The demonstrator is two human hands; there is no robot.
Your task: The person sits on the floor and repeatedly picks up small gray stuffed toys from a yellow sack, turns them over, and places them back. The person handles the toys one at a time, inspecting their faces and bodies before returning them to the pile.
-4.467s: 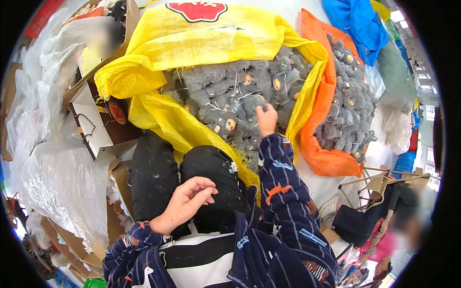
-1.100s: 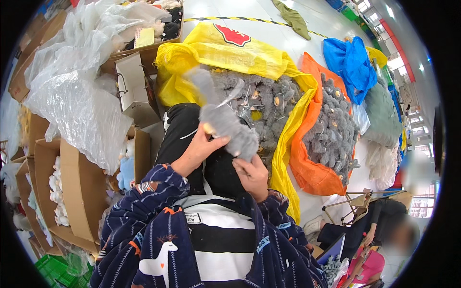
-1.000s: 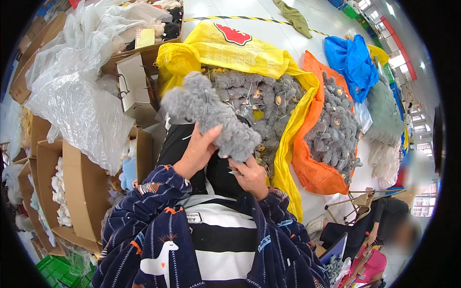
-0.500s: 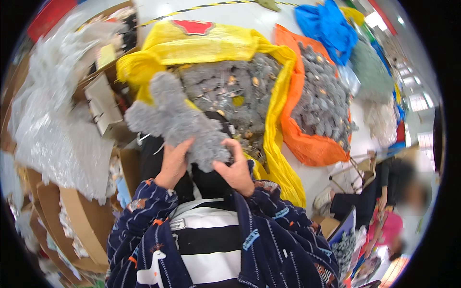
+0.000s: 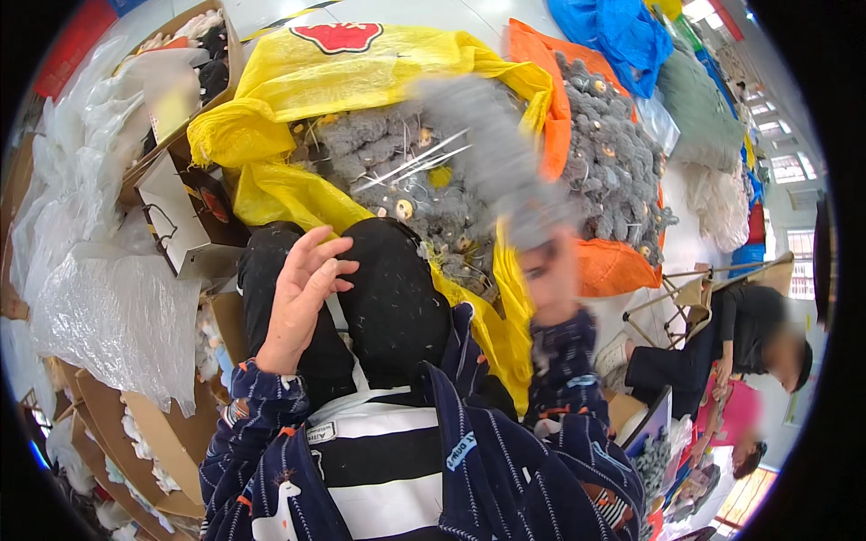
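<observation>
My right hand (image 5: 552, 278), smeared by motion, grips the lower end of a fluffy grey plush piece (image 5: 505, 171). The piece stretches up and away over the right part of an open yellow woven sack (image 5: 370, 79). Inside that sack lie many grey plush pieces (image 5: 352, 140), along with thin white strips. My left hand (image 5: 305, 293) hovers over my left knee, fingers apart and nothing in them. An orange sack (image 5: 613, 268), also filled with grey plush pieces (image 5: 600, 167), stands just right of the yellow one.
Cardboard boxes (image 5: 171, 433) and crumpled clear plastic (image 5: 117, 316) crowd the left side. A white-and-brown box (image 5: 185, 221) sits beside my knee. Blue sacking (image 5: 613, 41) lies at the far right. To the right, people sit near a folding chair (image 5: 690, 307).
The plush piece has gone from both hands over my lap to the right hand alone, swung right towards the sacks. My left hand has let go and opened.
</observation>
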